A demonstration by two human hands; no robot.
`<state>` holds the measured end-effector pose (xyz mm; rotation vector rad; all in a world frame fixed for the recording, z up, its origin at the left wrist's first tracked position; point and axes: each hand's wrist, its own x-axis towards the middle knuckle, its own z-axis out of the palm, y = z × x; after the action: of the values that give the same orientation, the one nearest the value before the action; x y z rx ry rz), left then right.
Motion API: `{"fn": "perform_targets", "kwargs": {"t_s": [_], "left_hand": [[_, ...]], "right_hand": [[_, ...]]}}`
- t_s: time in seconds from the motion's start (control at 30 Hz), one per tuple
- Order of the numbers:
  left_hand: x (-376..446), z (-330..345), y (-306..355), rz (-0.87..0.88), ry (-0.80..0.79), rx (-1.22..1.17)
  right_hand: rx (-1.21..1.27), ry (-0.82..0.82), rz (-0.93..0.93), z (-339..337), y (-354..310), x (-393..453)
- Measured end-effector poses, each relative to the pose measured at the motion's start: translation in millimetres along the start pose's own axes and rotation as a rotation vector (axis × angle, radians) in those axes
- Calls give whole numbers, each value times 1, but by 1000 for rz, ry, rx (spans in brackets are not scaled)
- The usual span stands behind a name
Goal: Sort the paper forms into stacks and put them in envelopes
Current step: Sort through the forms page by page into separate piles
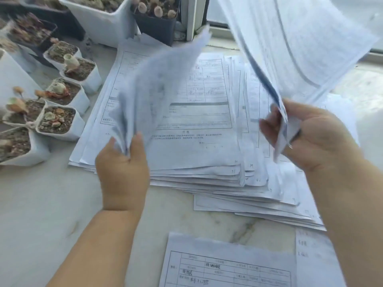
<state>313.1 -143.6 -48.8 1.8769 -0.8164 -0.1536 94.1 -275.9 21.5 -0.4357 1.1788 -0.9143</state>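
Observation:
A thick, fanned pile of printed paper forms (196,129) lies on the pale marble surface (51,204) in the middle. My left hand (122,168) pinches the lower corner of a few lifted sheets (157,83), which stand blurred above the pile's left part. My right hand (315,135) grips the bottom edge of another bundle of sheets (294,44) raised toward the upper right. Near the bottom edge lies a separate form (226,264) with handwriting in its table, and one more sheet (315,257) beside it on the right.
Several small white pots with succulents (60,104) crowd the left side, touching the pile's left edge. Larger white (103,19) and dark (155,25) planters stand at the back. A window frame (194,19) and sill run along the back right.

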Motion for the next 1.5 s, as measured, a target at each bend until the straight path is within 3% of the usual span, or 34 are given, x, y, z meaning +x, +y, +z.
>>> {"fn": "perform_targets", "kwargs": {"t_s": [0.07, 0.13, 0.37, 0.47, 0.63, 0.7, 0.93, 1.23, 1.5], "left_hand": [[11, -10, 7, -146, 149, -141], [20, -19, 12, -112, 215, -158], [31, -29, 20, 198, 114, 22], [27, -19, 23, 331, -21, 74], [3, 4, 2, 426, -661, 255], [-4, 8, -5, 424, -720, 379], [3, 12, 2, 505, -635, 428], [7, 9, 12, 372, -747, 366], [4, 10, 14, 420, -641, 420]], "right_hand": [[-142, 140, -94, -28, -14, -9], [-333, 168, -141, -46, -26, -23], [-817, -78, 71, 18, 1, -17], [-890, -86, 122, 48, 26, 17], [-845, -83, 187, 37, 46, 43], [-769, -106, 211, 24, 45, 39], [-702, -259, 227, -12, 39, 10], [-822, -179, 60, 1, 39, 3], [-852, -117, 3, 8, 48, 4]]}}
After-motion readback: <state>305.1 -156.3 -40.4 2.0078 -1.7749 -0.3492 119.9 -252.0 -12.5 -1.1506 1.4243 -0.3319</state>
